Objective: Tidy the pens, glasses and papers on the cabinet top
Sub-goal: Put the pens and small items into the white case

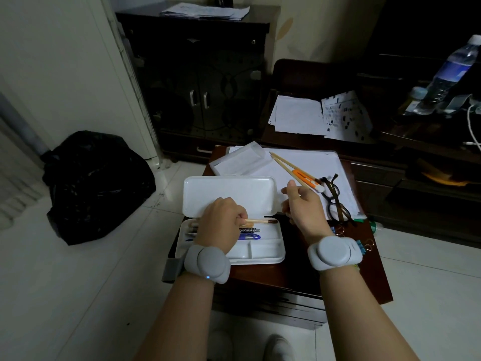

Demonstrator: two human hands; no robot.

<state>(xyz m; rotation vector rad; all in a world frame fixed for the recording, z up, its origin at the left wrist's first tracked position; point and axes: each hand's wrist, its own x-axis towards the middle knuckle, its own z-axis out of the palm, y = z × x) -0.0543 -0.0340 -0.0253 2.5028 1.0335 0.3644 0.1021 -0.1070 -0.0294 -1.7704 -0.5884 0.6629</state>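
so, pencil case: white plastic pencil case sits open on the front of the small dark cabinet top, lid tipped up at the back, a few pens lying in the tray
left hand: left hand is over the tray, fingers curled round a wooden pencil that lies across the top of the pens
right hand: right hand is up just right of the lid, fingers loosely spread; can't tell if it pinches the two pencils and the orange utility knife sticking out past it, pointing away
glasses: dark-framed glasses lie folded on the papers, just right of the right hand
papers: white paper stack covers the back of the cabinet top, with a clear plastic box on its left part
clips: a few binder clips near the right wrist
further out: more papers on a dark chair behind, a black bag on the floor to the left, water bottle far right
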